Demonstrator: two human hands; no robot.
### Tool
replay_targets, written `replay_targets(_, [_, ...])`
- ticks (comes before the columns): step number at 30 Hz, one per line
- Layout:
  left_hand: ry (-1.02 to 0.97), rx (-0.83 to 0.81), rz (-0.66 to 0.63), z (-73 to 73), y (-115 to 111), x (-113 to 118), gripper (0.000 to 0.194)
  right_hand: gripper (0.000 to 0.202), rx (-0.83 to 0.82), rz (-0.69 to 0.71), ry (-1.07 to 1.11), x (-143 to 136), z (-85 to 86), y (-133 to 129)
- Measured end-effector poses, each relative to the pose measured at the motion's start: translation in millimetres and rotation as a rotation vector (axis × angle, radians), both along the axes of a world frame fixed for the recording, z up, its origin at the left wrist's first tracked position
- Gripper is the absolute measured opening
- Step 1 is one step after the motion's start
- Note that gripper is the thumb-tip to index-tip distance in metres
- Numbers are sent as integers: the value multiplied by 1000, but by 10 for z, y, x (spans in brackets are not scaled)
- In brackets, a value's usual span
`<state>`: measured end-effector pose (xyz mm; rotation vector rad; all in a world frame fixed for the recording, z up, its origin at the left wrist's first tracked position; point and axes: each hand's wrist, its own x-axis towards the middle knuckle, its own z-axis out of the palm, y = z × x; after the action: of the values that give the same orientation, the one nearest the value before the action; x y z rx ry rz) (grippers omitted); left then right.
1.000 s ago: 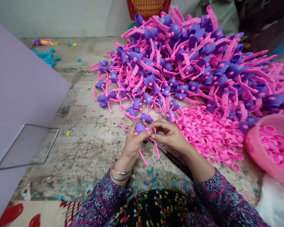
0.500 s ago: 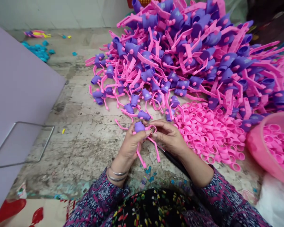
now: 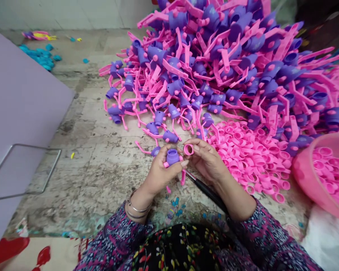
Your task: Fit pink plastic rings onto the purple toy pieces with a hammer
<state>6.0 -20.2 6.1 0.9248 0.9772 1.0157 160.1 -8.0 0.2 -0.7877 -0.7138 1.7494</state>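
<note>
My left hand (image 3: 158,171) is closed around a purple plastic cup-shaped piece (image 3: 173,156) with pink arms on its sides; its round opening faces up toward me. Between the fingertips and thumb of my right hand (image 3: 207,162) is a small pink plastic ring (image 3: 188,149). The ring is just right of the purple piece, apart from it. A thin metal rod with a black handle (image 3: 209,192) passes below my right hand; whether my fingers touch it is hidden. Beyond my hands rises a large heap of purple pieces with pink arms (image 3: 197,71).
Right of my hands lies a pile of pink rings (image 3: 248,156), with a pink tub (image 3: 305,169) of more rings beside it. At left stands a pale purple panel (image 3: 25,101) with a bent wire handle (image 3: 52,171). Turquoise bits (image 3: 39,56) lie at the far left.
My left hand has turned the purple piece so its opening shows and its pink arms are mostly hidden. My right hand has drawn the ring slightly up and right, away from my left thumb.
</note>
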Motion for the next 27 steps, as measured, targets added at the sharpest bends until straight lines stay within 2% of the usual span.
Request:
replay_targets(3, [92, 32, -44, 26, -24, 18, 37, 20, -38, 4, 22, 9, 10, 11])
replay_targets(7, [122, 40, -76, 43, -41, 26, 34, 20, -40, -24, 46, 13, 13, 17])
replay_targets(12, [22, -33, -111, 31, -9, 16, 38, 20, -53, 5, 58, 16, 28, 15])
replay_targets(16, [-42, -76, -126, 13, 28, -5, 33, 25, -107, 29, 75, 23, 38, 27])
replay_targets(22, [-55, -75, -88, -15, 36, -10, 31, 27, -145, 52, 81, 12, 32, 41])
replay_targets(27, [-32, -88, -134, -18, 26, -15, 35, 26, -151, 63, 74, 21, 20, 37])
